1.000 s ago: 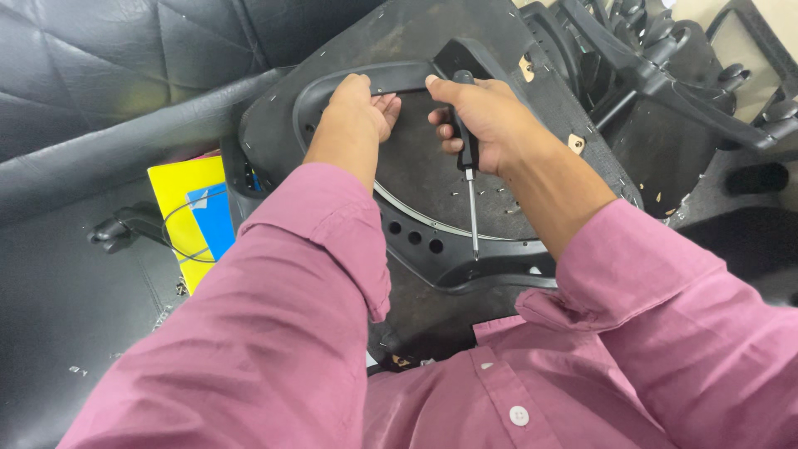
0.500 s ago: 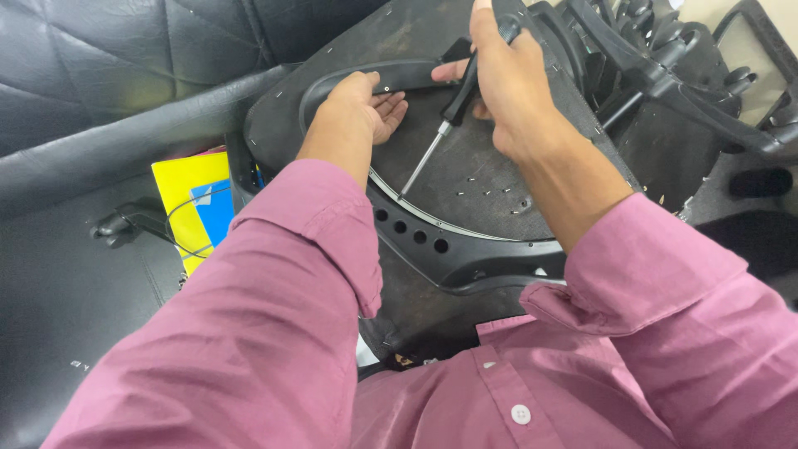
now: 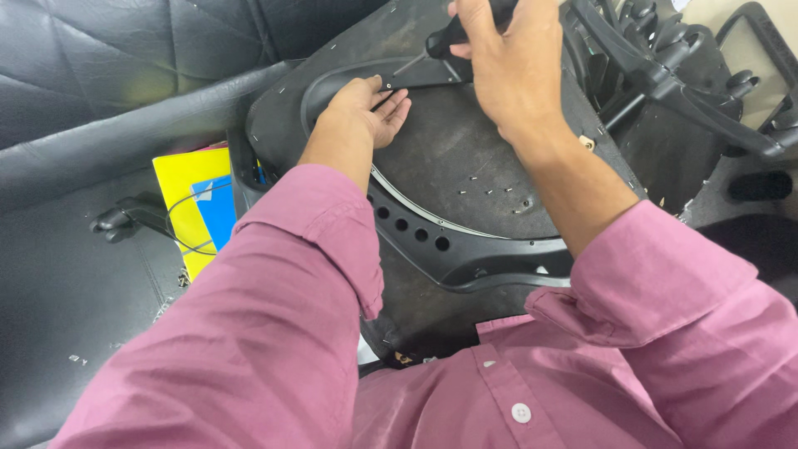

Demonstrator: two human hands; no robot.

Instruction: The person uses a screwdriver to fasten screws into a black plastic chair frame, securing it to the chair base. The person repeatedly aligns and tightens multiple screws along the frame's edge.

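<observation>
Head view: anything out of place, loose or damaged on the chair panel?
Small loose staples or screws lie scattered on the panel, below the right hand with the screwdriver. No damage is visible.

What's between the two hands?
In the head view, the screwdriver's metal shaft bridges the gap between the left hand and the right hand, over the black frame.

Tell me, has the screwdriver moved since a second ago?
Yes. The screwdriver in the right hand swung from upright to tip-left at the black frame top edge.
</observation>
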